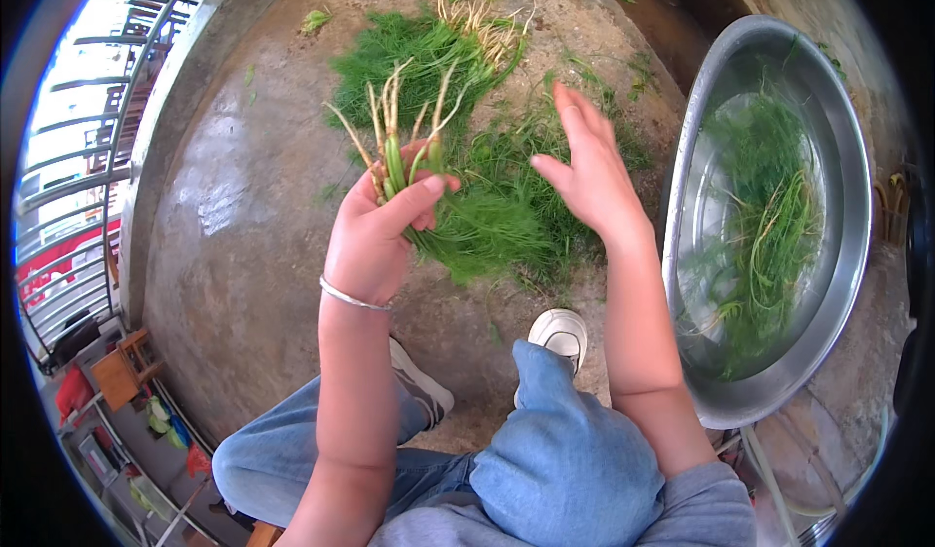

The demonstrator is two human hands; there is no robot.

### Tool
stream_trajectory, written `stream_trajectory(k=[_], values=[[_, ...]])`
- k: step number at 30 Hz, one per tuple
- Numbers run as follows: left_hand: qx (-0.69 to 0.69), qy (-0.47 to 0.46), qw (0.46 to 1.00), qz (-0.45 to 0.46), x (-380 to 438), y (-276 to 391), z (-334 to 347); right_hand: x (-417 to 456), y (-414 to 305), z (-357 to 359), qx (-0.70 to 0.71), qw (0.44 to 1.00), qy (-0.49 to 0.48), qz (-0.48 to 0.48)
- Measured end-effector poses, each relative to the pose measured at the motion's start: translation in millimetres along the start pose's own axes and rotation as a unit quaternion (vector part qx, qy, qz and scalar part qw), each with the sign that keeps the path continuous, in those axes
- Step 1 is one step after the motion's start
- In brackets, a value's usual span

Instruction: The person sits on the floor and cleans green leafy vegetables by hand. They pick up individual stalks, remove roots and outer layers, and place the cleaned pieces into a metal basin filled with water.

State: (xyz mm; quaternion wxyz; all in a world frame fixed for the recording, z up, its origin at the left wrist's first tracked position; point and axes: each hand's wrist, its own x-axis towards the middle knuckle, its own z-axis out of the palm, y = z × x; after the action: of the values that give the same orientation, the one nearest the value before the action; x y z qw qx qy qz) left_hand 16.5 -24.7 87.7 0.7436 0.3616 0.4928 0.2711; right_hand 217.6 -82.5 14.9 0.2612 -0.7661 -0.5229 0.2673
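Observation:
My left hand (391,207) grips a bunch of feathery green herbs, likely fennel or dill, by the stem bases (396,163). Their pale roots point up and away from me, while the fronds (486,233) hang to the right below the hand. My right hand (588,156) is held apart from the bunch, fingers spread, with nothing in it. Beneath it a loose heap of green trimmings (511,156) covers the concrete floor. Beyond my left hand lies another pile of the herbs (387,57), its pale roots (489,32) towards the upper right.
At the right stands a large metal basin (676,182) with herbs (774,233) in water. A wet channel (657,17) runs behind it. Metal railings (77,116) line the left side, above a wooden stool (120,372). My shoes (559,335) are near the trimmings.

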Motion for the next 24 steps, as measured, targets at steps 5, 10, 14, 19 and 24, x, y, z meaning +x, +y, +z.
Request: stream_trajectory(k=[5,10,14,19,24], values=[[-0.099,0.015,0.995,-0.011,-9.4,2.4,-11.7,-21.1,-38.4,28.6,0.289,0.917,-0.231,-0.148],[-0.191,-0.040,0.981,0.014,-17.6,18.1,-62.4,-40.9,-38.0,68.6,0.289,0.889,-0.326,-0.142],[-0.201,-0.036,0.975,0.086,-28.2,40.8,-108.7,-43.6,1.4,82.7,0.161,0.906,-0.388,-0.055],[-0.001,0.177,0.958,0.226,-41.8,59.6,-104.3,-60.6,-9.9,64.5,-0.140,0.969,-0.202,-0.030],[0.047,0.213,0.961,0.169,-24.0,28.9,-30.1,-57.6,-76.7,53.3,0.177,0.966,-0.028,-0.184]])
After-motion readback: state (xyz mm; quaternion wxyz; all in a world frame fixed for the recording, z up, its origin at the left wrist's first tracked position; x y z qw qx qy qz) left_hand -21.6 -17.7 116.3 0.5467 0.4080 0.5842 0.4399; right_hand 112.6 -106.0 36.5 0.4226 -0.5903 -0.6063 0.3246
